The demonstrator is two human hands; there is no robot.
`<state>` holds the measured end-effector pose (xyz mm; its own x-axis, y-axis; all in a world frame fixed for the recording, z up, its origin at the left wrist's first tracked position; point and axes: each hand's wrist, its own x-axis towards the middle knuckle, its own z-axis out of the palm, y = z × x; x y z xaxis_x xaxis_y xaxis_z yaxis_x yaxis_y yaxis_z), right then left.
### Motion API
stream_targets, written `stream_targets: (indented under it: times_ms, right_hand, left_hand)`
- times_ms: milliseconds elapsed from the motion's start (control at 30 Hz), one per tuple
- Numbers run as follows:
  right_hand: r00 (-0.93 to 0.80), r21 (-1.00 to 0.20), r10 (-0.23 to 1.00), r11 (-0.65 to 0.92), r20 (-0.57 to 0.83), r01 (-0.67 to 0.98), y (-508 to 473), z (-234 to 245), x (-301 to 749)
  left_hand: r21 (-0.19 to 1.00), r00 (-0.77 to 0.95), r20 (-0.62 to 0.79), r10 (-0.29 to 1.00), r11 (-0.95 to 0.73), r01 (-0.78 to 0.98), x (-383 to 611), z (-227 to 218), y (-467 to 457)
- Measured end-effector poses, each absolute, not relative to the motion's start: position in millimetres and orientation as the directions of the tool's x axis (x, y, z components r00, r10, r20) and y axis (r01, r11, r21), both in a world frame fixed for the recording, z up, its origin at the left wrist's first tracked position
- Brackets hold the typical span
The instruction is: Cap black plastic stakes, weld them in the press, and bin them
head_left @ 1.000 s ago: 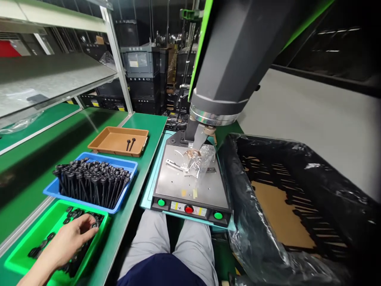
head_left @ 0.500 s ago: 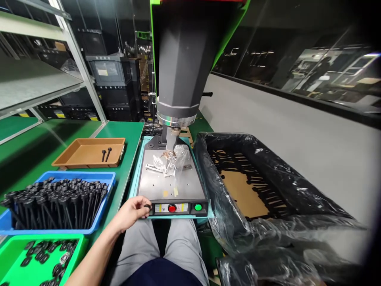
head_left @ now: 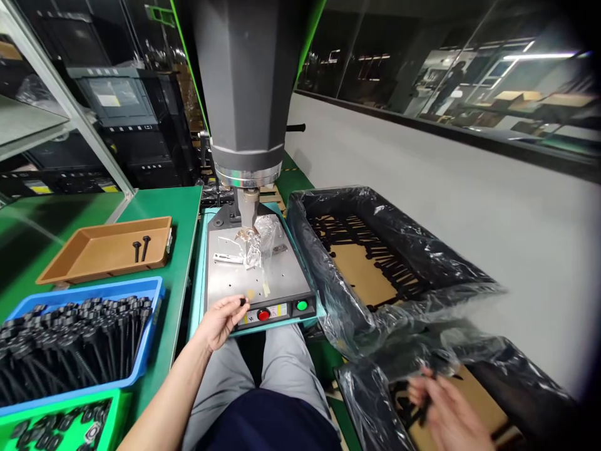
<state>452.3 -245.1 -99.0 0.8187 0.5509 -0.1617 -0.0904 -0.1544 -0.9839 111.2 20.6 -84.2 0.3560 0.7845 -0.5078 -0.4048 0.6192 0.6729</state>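
My left hand (head_left: pixel 218 322) rests at the front left corner of the press machine's base (head_left: pixel 282 275). Its thumb and fingers are pinched on a small black part (head_left: pixel 243 302), right beside the red button (head_left: pixel 263 314). My right hand (head_left: pixel 444 413) is low at the right, inside a near box lined with black plastic (head_left: pixel 516 369). It is blurred among dark rod-shaped pieces, so its grip is unclear. Under the press horn (head_left: pixel 247 210) sits a fixture covered in clear film (head_left: pixel 258 241).
A green button (head_left: pixel 302 305) is at the base's right. On the green bench stand a brown tray (head_left: pixel 84 260) with two black bolts (head_left: pixel 139 249), a blue tray (head_left: pixel 148 294) of several black rods, and a green tray (head_left: pixel 119 404) of black caps. A second black-lined box (head_left: pixel 319 257) holds black parts.
The view swung right. My left hand left the green tray, came to the machine's front left corner and edged up onto it. My right hand has come into view in the near box.
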Motion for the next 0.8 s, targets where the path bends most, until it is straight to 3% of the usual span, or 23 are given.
stream_targets:
  times_ms: [67,133,300,433,567,800]
  right_hand:
    - [0.675,-0.971,0.702,-0.214,-0.229,-0.106,-208.6,-95.9,420.0]
    - [0.430,-0.967,0.872,-0.253,-0.235,-0.014,-169.6,-90.6,381.0]
    - [0.016,-0.979,0.995,-0.100,-0.098,0.178,-103.7,-77.0,304.9]
    - [-0.082,-0.973,0.997,0.011,-0.008,0.229,-85.0,-70.2,289.1]
    - [-0.088,-0.970,0.996,0.023,0.002,0.243,-76.8,-68.6,286.3]
    - [-0.170,-0.996,0.982,-0.086,-0.080,-0.032,-71.4,-60.0,281.8]
  left_hand:
    - [0.688,0.381,-0.464,0.800,0.596,-0.413,114.7,-77.0,19.8]
    - [0.718,0.388,-0.411,0.825,0.555,-0.419,118.6,-67.6,16.5]
    - [0.818,0.397,-0.249,0.883,0.411,-0.403,121.4,-47.2,0.3]
    - [0.881,0.416,-0.153,0.897,0.314,-0.354,114.9,-40.9,-8.7]
    - [0.904,0.402,-0.121,0.907,0.268,-0.333,109.2,-41.7,-8.0]
    - [0.890,0.435,-0.124,0.892,0.294,-0.350,110.0,-45.3,-0.4]
